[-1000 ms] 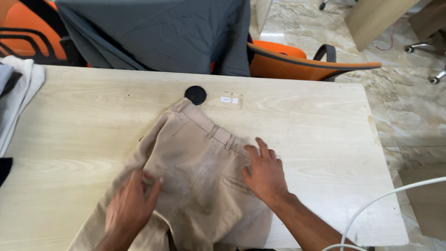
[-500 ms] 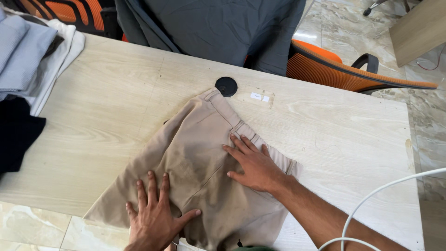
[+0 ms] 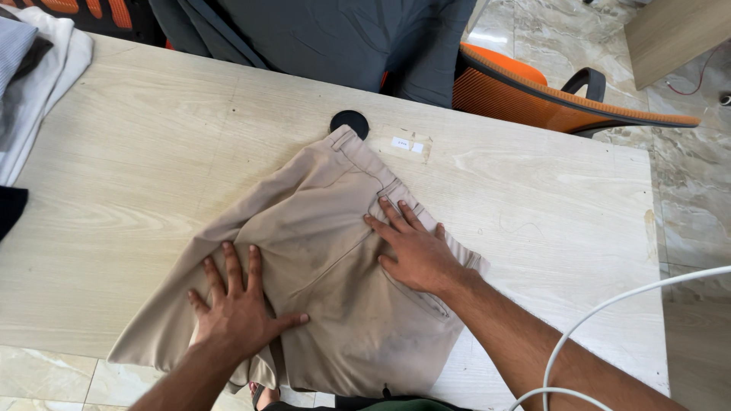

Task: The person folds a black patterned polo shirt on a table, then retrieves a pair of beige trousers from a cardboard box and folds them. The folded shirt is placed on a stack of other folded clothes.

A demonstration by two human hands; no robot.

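Beige cotton trousers (image 3: pixel 327 251) lie half-folded on pale wooden table (image 3: pixel 152 152), my left hand (image 3: pixel 240 308) and right hand (image 3: pixel 415 255) pressing flat, fingers spread, gripping nothing, legs unfolded.

We see a pale wooden table (image 3: pixel 548 205) with a black round cable cap (image 3: pixel 349 121) near its far edge. Behind it stands an orange chair (image 3: pixel 533 95) draped with grey cloth (image 3: pixel 335 38). The floor (image 3: pixel 556 34) is glossy marbled tile, brightly lit.
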